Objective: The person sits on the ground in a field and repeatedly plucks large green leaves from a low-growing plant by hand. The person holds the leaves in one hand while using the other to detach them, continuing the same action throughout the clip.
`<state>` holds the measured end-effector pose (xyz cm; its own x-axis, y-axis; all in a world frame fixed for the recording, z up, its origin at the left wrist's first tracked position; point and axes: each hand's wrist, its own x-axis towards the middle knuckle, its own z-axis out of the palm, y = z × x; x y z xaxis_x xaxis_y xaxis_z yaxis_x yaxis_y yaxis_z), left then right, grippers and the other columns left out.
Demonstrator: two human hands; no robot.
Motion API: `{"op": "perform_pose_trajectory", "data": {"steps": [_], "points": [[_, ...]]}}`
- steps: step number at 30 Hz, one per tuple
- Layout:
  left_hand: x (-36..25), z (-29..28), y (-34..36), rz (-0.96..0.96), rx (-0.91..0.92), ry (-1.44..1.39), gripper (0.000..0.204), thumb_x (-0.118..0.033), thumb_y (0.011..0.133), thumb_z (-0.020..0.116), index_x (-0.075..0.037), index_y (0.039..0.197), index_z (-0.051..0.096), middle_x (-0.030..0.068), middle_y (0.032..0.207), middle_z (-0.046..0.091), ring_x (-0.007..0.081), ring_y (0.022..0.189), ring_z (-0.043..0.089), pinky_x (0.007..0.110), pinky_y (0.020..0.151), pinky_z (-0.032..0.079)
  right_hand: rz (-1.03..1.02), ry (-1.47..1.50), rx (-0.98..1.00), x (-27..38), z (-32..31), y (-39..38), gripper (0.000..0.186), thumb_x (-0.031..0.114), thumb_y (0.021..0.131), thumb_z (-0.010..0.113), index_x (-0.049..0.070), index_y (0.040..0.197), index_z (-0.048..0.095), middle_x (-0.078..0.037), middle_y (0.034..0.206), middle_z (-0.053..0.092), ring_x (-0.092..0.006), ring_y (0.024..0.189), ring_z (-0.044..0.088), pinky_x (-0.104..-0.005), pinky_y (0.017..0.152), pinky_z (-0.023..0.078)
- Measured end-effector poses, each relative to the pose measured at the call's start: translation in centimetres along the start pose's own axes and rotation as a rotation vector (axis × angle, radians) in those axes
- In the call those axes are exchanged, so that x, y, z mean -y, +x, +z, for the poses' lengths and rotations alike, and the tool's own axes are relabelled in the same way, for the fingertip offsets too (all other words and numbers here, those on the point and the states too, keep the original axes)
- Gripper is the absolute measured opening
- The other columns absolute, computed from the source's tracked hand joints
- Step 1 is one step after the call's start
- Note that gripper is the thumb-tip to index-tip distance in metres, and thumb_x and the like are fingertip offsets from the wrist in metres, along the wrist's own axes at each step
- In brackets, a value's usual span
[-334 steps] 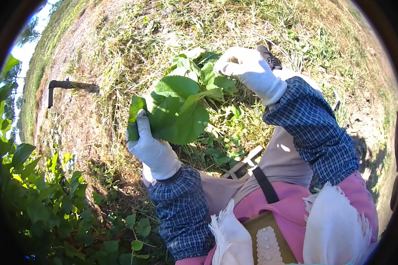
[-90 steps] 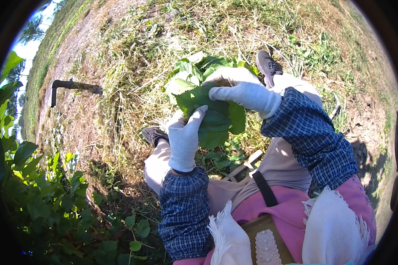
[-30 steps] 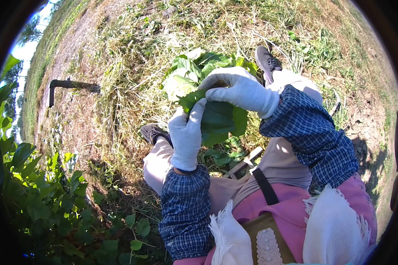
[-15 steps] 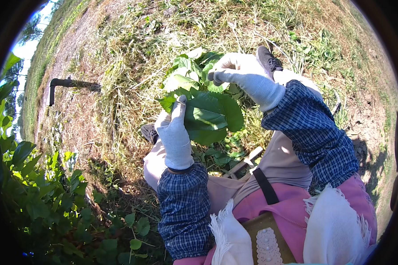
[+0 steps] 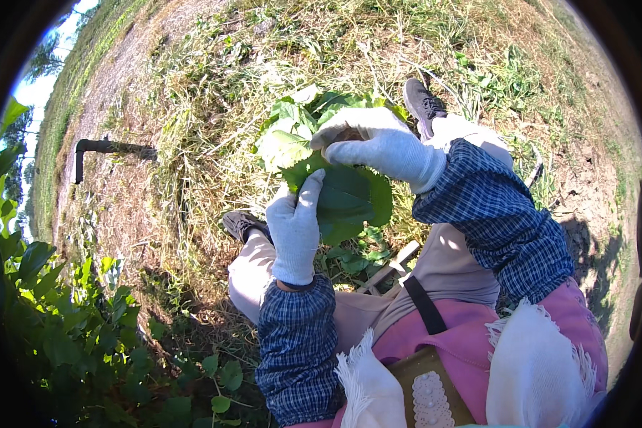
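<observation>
left hand, in a white knit glove [image 5: 294,232], is closed in a pinch: its thumb lies on top of a stack of broad, green, toothed-edge leaves [image 5: 346,200], gripping it at the left edge, with the fingers mostly hidden under the leaf. right hand, in a white knit glove [image 5: 385,146], is curved over the far edge of the same stack, thumb and forefinger with a gap behind their tips; cannot tell whether the tips hold a leaf. stack is in front of the body, above the ground, between the hands. just beyond it, a loose heap of pale and dark green leaves [image 5: 284,148] sits on dry, straw-coloured cut grass [image 5: 214,107]; whatever bears the heap is hidden by the leaves. an olive-brown panel with a pale lace strip [image 5: 449,381] lies against the pink cloth garment [image 5: 471,314]; cannot tell whether it is a pouch, so contents unreadable. a pale wooden piece [image 5: 389,271] shows between the legs. dark grey shoes [image 5: 422,103] stand either side of the heap. a black, elbow-bent pipe [image 5: 110,147] lies well apart, to the left.
</observation>
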<state>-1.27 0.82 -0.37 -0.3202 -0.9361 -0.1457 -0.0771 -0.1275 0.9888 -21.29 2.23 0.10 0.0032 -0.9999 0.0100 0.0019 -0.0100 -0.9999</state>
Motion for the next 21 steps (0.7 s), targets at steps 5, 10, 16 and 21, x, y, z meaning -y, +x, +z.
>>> {"op": "perform_pose_trajectory", "data": {"steps": [5, 10, 16, 21], "points": [[0.0, 0.2, -0.1, 0.014, 0.033, 0.132, 0.019, -0.013, 0.098, 0.067, 0.004, 0.105, 0.073, 0.0005, 0.080, 0.069, 0.0049, 0.069, 0.056, 0.023, 0.061, 0.044, -0.046, -0.256, 0.052, -0.2, 0.5, -0.2, 0.025, 0.026, 0.087, 0.074, 0.007, 0.102, 0.073, -0.009, 0.094, 0.074, -0.0204, 0.091, 0.070, -0.0339, 0.084, 0.054], [0.9, -0.1, -0.1, 0.039, 0.017, -0.012, 0.021, -0.011, 0.097, 0.065, 0.005, 0.109, 0.072, 0.0053, 0.095, 0.073, 0.0084, 0.081, 0.064, 0.024, 0.074, 0.052, -0.035, -0.194, 0.053, -0.8, 0.8, 0.2, 0.018, 0.020, 0.087, 0.074, 0.008, 0.100, 0.072, -0.006, 0.088, 0.072, -0.0154, 0.085, 0.068, -0.0318, 0.079, 0.054], [-0.1, 0.9, 0.0, 0.027, -0.066, -0.073, 0.024, -0.020, 0.098, 0.066, 0.004, 0.095, 0.073, 0.0055, 0.085, 0.072, 0.0109, 0.069, 0.063, 0.026, 0.066, 0.052, 0.034, -0.010, -0.121, 0.2, -1.0, -0.1, 0.016, 0.019, 0.084, 0.078, 0.005, 0.090, 0.072, -0.006, 0.083, 0.073, -0.0124, 0.079, 0.067, -0.0306, 0.074, 0.053], [0.2, -0.6, 0.3, -0.035, -0.171, 0.011, 0.032, -0.027, 0.097, 0.069, 0.005, 0.092, 0.070, 0.0064, 0.078, 0.069, 0.0114, 0.064, 0.061, 0.028, 0.061, 0.051, -0.036, 0.136, -0.232, -1.6, -1.4, 1.4, 0.016, 0.017, 0.084, 0.075, 0.001, 0.088, 0.072, -0.006, 0.085, 0.074, -0.0118, 0.078, 0.065, -0.0301, 0.073, 0.052]]}}
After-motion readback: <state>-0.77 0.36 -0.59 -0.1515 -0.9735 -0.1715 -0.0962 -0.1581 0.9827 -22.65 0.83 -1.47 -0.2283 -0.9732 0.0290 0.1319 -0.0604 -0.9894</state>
